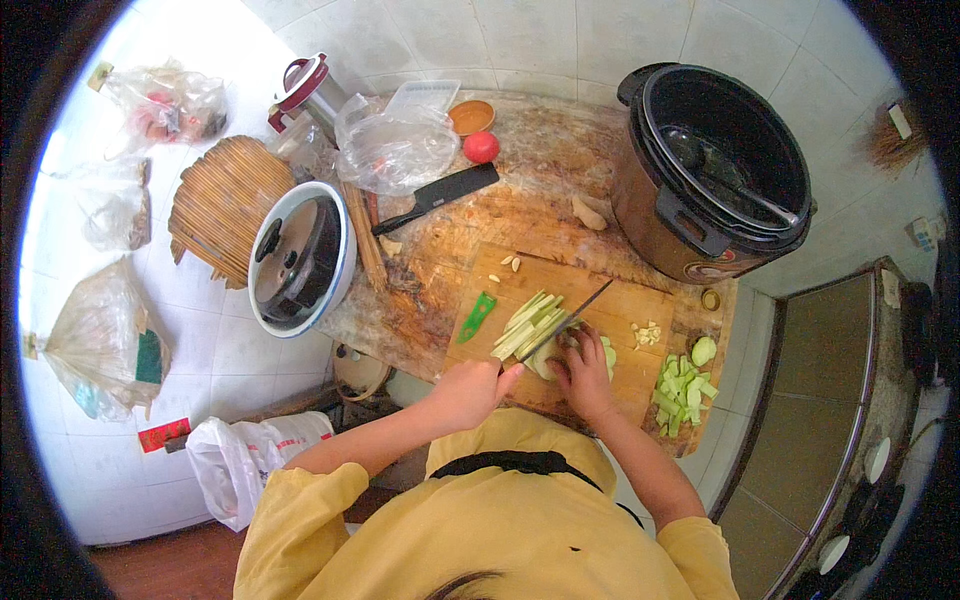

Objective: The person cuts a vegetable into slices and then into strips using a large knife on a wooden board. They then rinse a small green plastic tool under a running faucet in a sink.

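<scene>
My left hand (475, 393) is closed round the handle of a kitchen knife (572, 318), whose dark blade points away to the right over the cutting board (624, 378). Bent fingers of my right hand (584, 372) hold down pale green vegetable slices (545, 360) beside the blade. Left of the knife lies a pile of thin vegetable strips (530, 320). A green peeler (477, 317) rests near the board's left edge. Whole garlic cloves (515, 264) sit at its far side, and chopped garlic (647, 333) at its right.
Green peelings (684, 392) lie at the right table corner. A large pressure cooker (665, 215) stands far right. A black cleaver (440, 198), a tomato (481, 147), a piece of ginger (589, 212) and a plastic bag (400, 150) lie farther back. A lidded white basin (345, 262) stands left.
</scene>
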The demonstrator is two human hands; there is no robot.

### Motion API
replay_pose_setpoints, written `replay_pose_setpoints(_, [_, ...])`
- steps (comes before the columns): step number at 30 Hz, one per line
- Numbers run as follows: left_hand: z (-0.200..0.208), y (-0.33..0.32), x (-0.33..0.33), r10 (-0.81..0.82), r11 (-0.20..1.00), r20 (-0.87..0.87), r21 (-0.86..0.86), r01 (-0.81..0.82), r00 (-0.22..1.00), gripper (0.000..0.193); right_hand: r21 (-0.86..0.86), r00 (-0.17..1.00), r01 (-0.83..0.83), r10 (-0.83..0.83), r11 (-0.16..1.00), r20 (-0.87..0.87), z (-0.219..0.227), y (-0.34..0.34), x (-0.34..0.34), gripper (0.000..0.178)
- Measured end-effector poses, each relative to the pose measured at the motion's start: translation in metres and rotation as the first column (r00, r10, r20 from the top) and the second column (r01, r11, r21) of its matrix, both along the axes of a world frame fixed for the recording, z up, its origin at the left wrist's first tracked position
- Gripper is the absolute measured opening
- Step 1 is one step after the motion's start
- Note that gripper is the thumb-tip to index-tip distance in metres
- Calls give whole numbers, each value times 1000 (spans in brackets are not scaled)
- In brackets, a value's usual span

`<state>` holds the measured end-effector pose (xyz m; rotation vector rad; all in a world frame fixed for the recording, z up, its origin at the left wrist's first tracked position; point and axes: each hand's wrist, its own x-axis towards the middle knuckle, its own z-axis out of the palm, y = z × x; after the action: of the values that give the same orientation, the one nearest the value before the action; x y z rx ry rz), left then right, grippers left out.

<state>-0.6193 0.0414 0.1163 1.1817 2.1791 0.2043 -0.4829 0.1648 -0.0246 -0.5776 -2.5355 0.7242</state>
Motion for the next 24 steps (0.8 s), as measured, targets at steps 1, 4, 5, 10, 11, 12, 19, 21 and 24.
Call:
replay_pose_setpoints(1, [2, 3, 1, -4, 999, 5, -37, 4, 1000, 50, -4, 1000, -10, 10, 1000, -2, -2, 1, 0, 38])
replay_pose_setpoints(4, [-14, 7, 2, -16, 999, -14, -37, 16, 1000, 50, 4, 1000, -31, 31, 1000, 5, -7, 2, 0, 36])
replay_pose_setpoints(5, [-24, 6, 2, -13, 1000, -31, -4, 13, 999, 49, 21, 999, -36, 36, 999, 16, -4, 1, 0, 38])
replay_pose_setpoints(10, [-67, -4, 4, 37, 979, -28, 202, -30, 999, 46, 32, 1000, -30, 31, 999, -7, -2, -1, 0, 40])
replay_pose_setpoints(11, [-68, -3, 4, 54, 981, -21, 186, -49, 998, 46, 28, 1000, -26, 26, 999, -4, -1, -1, 0, 40])
replay_pose_setpoints(12, [-67, -1, 5, 72, 983, -15, 169, -68, 997, 45, 24, 1000, -23, 23, 999, 0, -1, -2, 0, 40])
replay_pose_setpoints(19, [-36, -3, 3, 82, 993, 25, 86, -83, 996, 44, 8, 1000, -13, 13, 1000, -11, -4, -1, 0, 35])
replay_pose_setpoints(21, [-7, -2, 9, 68, 994, 53, 87, -73, 996, 42, -3, 1000, 6, -6, 1000, -10, -7, -1, 1, 34])
replay_pose_setpoints(24, [7, -6, 14, 46, 996, 31, 77, -48, 998, 40, -17, 999, 14, -15, 1000, -36, -9, -1, -1, 33])
